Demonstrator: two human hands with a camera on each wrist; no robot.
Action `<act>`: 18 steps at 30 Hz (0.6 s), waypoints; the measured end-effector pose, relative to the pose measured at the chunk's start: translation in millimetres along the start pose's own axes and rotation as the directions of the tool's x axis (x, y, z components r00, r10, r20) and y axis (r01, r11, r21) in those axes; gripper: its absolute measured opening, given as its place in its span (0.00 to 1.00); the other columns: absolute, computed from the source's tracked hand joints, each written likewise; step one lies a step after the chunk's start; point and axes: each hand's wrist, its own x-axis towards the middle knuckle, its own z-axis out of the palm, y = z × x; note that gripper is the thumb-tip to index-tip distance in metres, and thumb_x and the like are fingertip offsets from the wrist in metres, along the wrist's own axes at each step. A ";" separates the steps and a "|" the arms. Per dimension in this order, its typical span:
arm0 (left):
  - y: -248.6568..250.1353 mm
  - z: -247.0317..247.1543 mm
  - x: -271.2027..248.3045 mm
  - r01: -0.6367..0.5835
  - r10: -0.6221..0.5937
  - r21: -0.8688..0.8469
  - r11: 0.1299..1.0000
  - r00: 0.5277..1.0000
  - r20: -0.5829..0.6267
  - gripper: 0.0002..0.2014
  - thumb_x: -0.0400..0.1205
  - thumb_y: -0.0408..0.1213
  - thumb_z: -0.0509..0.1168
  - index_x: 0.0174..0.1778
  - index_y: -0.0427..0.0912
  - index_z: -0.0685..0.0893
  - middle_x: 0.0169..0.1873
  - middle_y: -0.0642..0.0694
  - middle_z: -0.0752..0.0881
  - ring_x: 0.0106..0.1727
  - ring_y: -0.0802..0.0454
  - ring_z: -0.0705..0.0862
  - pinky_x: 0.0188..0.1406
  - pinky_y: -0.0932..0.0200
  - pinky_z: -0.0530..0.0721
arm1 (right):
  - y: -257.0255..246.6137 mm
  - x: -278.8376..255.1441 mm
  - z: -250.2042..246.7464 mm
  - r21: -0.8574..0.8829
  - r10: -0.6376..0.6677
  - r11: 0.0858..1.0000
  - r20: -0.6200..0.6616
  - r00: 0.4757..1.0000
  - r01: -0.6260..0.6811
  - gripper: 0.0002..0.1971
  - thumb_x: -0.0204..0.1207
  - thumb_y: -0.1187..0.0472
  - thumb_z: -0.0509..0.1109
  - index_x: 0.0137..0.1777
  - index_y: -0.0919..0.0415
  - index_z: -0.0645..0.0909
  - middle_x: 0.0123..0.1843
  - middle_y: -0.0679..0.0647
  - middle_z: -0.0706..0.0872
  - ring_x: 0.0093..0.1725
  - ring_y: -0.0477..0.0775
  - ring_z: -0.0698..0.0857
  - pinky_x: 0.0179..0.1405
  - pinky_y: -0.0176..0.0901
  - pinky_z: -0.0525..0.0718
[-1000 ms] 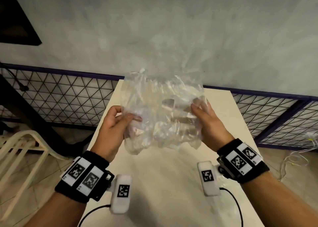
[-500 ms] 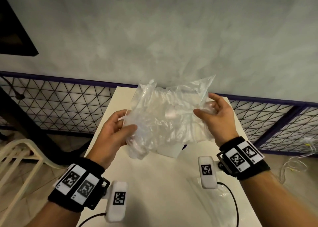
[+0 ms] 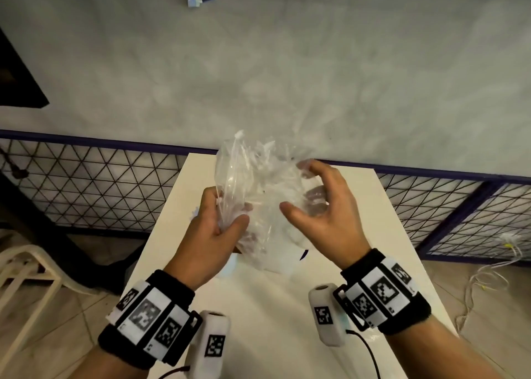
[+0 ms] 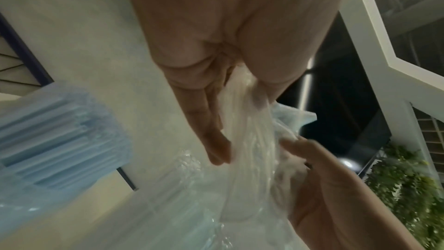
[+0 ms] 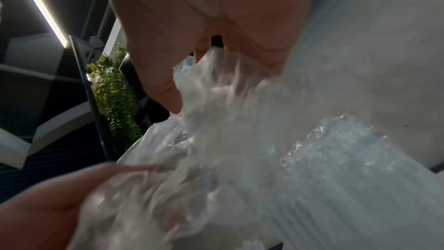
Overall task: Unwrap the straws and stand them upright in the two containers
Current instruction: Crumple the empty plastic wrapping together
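A crumpled clear plastic wrapper (image 3: 264,183) is held in the air above the white table (image 3: 287,335) between both hands. My left hand (image 3: 218,223) grips its left side, bunched between thumb and fingers (image 4: 216,121). My right hand (image 3: 319,206) curls around its right side, fingers behind the film and thumb in front. In the left wrist view a pack of light blue straws (image 4: 55,140) lies on the table, with more wrapped straws (image 4: 168,206) below. The right wrist view shows wrapped straws (image 5: 348,168) under the wrapper (image 5: 216,140). No container is in view.
The table's far end meets a grey wall above a dark wire mesh fence (image 3: 100,183). A white plastic chair (image 3: 26,266) stands on the floor at the left. Loose cables (image 3: 488,269) lie on the floor at the right.
The hands have come closer together. The wrapper, spread wide before, is now bunched up and stands taller. The right hand has shifted left and its fingers have curled around the film.
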 end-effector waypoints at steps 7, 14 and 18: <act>11.9 14.8 -5.8 0.014 0.001 -0.161 0.987 0.996 0.092 0.34 0.69 0.46 0.77 0.68 0.55 0.67 0.59 0.53 0.85 0.59 0.53 0.87 0.46 0.47 0.89 | -15.8 -9.9 14.1 0.239 0.027 0.967 0.258 0.966 -0.090 0.19 0.80 0.58 0.62 0.68 0.37 0.77 0.68 0.32 0.81 0.65 0.45 0.83 0.63 0.37 0.80; 6.1 5.8 -7.2 -0.016 0.014 -0.112 0.994 1.000 -0.016 0.19 0.82 0.40 0.65 0.65 0.64 0.71 0.60 0.52 0.85 0.62 0.49 0.85 0.57 0.36 0.85 | -10.0 -15.3 20.5 0.280 -0.053 0.954 0.502 0.863 -0.104 0.19 0.84 0.66 0.60 0.70 0.52 0.82 0.72 0.39 0.82 0.76 0.46 0.77 0.78 0.49 0.74; 5.2 -2.2 -11.4 0.006 -0.007 -0.169 0.986 1.000 -0.006 0.17 0.86 0.28 0.58 0.65 0.51 0.80 0.55 0.48 0.88 0.55 0.46 0.88 0.47 0.44 0.88 | -9.0 -6.0 10.5 0.260 -0.011 0.964 0.258 0.966 -0.059 0.05 0.75 0.56 0.74 0.48 0.54 0.86 0.49 0.37 0.84 0.48 0.42 0.83 0.47 0.41 0.80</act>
